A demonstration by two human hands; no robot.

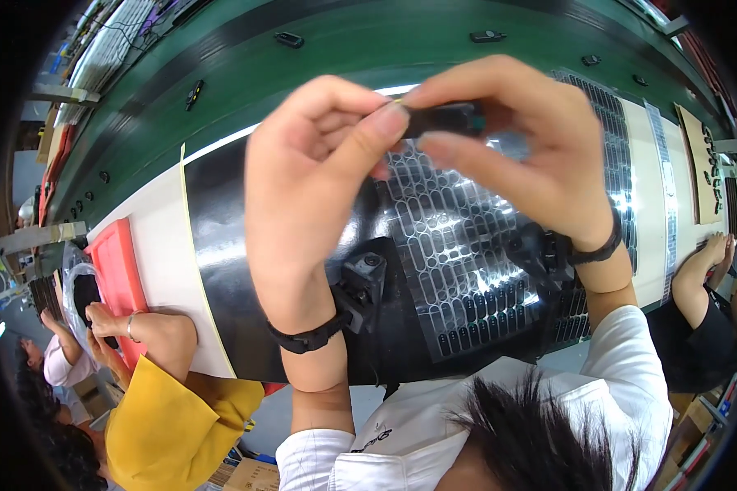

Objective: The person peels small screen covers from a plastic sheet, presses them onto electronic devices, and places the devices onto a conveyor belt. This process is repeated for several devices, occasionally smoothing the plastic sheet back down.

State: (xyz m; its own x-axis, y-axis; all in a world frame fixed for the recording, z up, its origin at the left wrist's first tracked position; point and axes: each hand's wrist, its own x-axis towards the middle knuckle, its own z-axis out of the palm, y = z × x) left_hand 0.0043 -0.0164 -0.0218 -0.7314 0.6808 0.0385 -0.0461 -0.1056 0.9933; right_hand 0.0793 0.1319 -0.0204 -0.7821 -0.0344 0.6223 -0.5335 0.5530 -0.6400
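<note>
Both my hands are raised close to the camera and pinch one small black oblong part [444, 119] with a teal end. My left hand [307, 176] grips its left end between thumb and forefinger. My right hand [522, 135] holds the right end with fingers curled over it. Each wrist wears a black strap. Below the hands lies a glossy black sheet [458, 245] with rows of punched oval cut-outs, spread on the white table surface [168, 270].
A green conveyor belt [327, 49] runs behind the table and carries several small black parts [289, 38]. A red tray [119, 274] sits at the left by a co-worker's arm in a yellow sleeve [168, 413]. Another person's arm [696, 282] rests at the right.
</note>
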